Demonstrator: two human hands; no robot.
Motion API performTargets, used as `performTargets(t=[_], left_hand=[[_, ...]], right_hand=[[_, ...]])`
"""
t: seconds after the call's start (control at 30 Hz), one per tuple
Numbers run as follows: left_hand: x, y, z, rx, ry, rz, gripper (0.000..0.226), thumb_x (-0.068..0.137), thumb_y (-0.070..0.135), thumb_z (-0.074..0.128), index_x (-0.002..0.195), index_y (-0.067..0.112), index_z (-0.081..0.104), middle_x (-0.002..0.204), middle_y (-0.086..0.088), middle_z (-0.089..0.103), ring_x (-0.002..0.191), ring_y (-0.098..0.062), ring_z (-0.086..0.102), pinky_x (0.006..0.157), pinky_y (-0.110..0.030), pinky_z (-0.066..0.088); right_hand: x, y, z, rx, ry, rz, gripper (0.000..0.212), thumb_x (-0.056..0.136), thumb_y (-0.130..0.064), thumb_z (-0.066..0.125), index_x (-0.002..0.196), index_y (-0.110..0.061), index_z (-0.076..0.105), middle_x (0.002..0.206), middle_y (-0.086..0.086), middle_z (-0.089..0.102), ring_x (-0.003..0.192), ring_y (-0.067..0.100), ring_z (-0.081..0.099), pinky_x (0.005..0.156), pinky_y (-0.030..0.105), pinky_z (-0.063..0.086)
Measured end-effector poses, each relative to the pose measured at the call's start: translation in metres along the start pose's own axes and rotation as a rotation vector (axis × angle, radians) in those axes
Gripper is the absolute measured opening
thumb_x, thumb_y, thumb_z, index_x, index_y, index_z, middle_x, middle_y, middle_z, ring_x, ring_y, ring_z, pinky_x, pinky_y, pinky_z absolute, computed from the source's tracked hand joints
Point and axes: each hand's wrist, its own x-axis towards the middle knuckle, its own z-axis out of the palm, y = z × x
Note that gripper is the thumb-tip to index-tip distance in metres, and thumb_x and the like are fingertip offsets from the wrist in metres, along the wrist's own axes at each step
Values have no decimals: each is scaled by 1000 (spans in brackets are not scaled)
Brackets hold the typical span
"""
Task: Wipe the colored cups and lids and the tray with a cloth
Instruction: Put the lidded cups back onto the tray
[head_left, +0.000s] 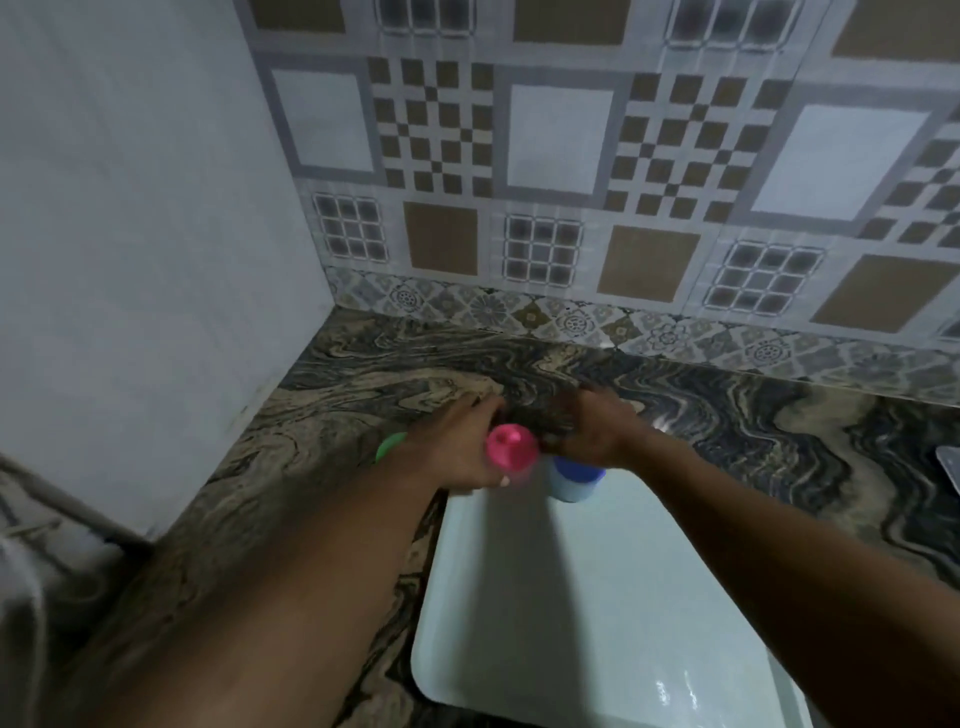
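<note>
Head view: dark swirl-patterned stone counter (727, 426) runs to a wall of checkered brown and grey tiles (519, 156). On it lies a pale rectangular plastic tray (571, 597), bare in its near part. At the tray's far edge stands a light blue cup with a dark blue lid (574, 478). My left hand (462, 452) grips a pink-lidded cup (511, 447). A green lid (389, 447) shows beyond my left wrist. My right hand (592, 431) hovers above the blue cup; its grip is blurred, I cannot tell.
</note>
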Motion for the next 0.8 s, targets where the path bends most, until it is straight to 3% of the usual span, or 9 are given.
performTargets(t=[0.07,0.13,0.2,0.27,0.37,0.43,0.67,0.73,0.8], left_hand=[[-17,-8,-19,7,101,-15,76,70,59,73,131,41,31,136,0,46,119,-26,54,89,-46,54],[-37,-20,-35,24,254,-39,51,77,59,66,114,37,38,118,3,48,105,-22,56,81,-42,54],[-59,-35,-43,34,341,-89,45,77,61,64,101,32,39,105,5,46,95,-21,56,71,-36,50],[-83,-50,-42,-6,294,-182,58,69,70,66,103,29,43,105,6,48,93,-20,57,69,-34,47],[-112,-63,-25,-72,106,-352,104,45,84,72,129,29,45,131,1,51,115,-22,56,89,-37,51],[-122,-65,-8,-83,23,-409,119,39,83,76,138,28,41,140,-3,51,122,-27,54,98,-43,50],[-123,-63,18,-138,59,-364,63,66,52,83,116,23,57,116,-6,64,102,-25,62,72,-28,47],[-121,-62,6,-112,86,-344,55,64,54,81,105,24,60,105,-2,66,94,-22,65,66,-27,46],[-115,-60,-14,-65,136,-322,58,57,60,76,103,28,60,104,0,67,94,-23,65,73,-31,53]], right_hand=[[13,-23,-15,46,52,-28,54,78,-50,72,124,-23,63,124,17,63,114,35,60,95,42,52],[26,-53,-21,56,58,-103,51,80,-42,73,124,-19,64,123,15,67,112,34,63,91,35,51],[34,-89,-14,52,40,-168,56,81,-40,73,131,-17,60,129,14,65,117,33,61,94,34,48],[38,-120,4,42,-4,-232,64,81,-38,74,139,-19,54,137,14,60,124,33,57,100,36,47],[41,-145,37,-61,-86,-307,75,80,-25,72,149,-25,42,149,12,49,134,33,47,105,36,45],[40,-148,54,-165,-136,-336,79,80,-25,71,152,-28,37,154,9,42,138,33,43,107,38,44],[29,-140,62,-121,-105,-356,76,76,-22,78,145,-25,45,144,10,49,129,33,50,100,39,46],[24,-137,44,-64,-69,-342,74,75,-22,79,142,-23,47,139,12,53,124,33,53,97,40,48],[20,-132,13,-3,-2,-322,74,73,-23,82,140,-21,51,135,13,58,119,32,56,95,38,49]])
